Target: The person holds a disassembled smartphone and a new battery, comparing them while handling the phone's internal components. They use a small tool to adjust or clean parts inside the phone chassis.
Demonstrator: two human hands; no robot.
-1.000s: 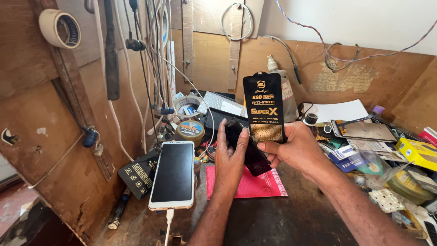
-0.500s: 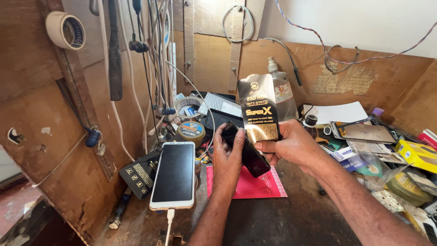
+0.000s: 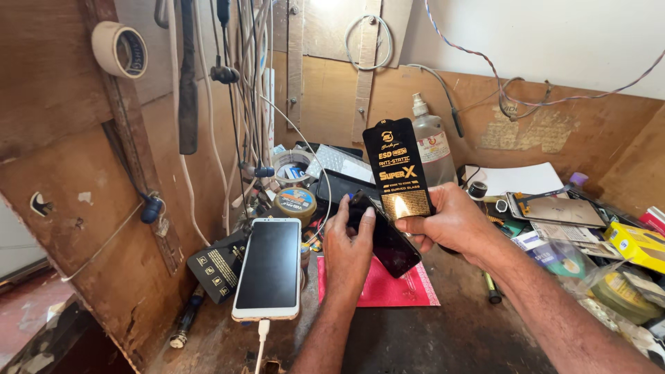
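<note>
Held above the middle of the workbench: a thin, glossy black glass phone panel (image 3: 388,239), tilted with its lower corner down to the right, over a flat red cloth mat (image 3: 388,287). Pinched at its upper left edge by the left hand (image 3: 348,242), thumb pressed on the face, fingers curled behind. Gripped from the right by the right hand (image 3: 454,223), whose fingers also close around the lower end of a tall black cardboard sleeve with gold and white print (image 3: 400,170), standing upright just behind the panel and touching it near the top. Left of the hands, lying flat, a white-framed smartphone with a dark screen (image 3: 269,266), a white charging cable (image 3: 261,339) plugged into its bottom edge, resting partly on a black printed card (image 3: 215,266). Behind that phone, a round tin with a colourful lid (image 3: 294,202) and a roll of clear tape (image 3: 291,165). Behind the sleeve, a clear plastic pump bottle with a red and white label (image 3: 433,142). On the left wooden wall, a roll of beige masking tape (image 3: 119,48) hanging up high, beside dangling cables. At the far right, a yellow cardboard box (image 3: 637,244) among scattered phone parts on the scuffed dark wooden benchtop (image 3: 429,339).
</note>
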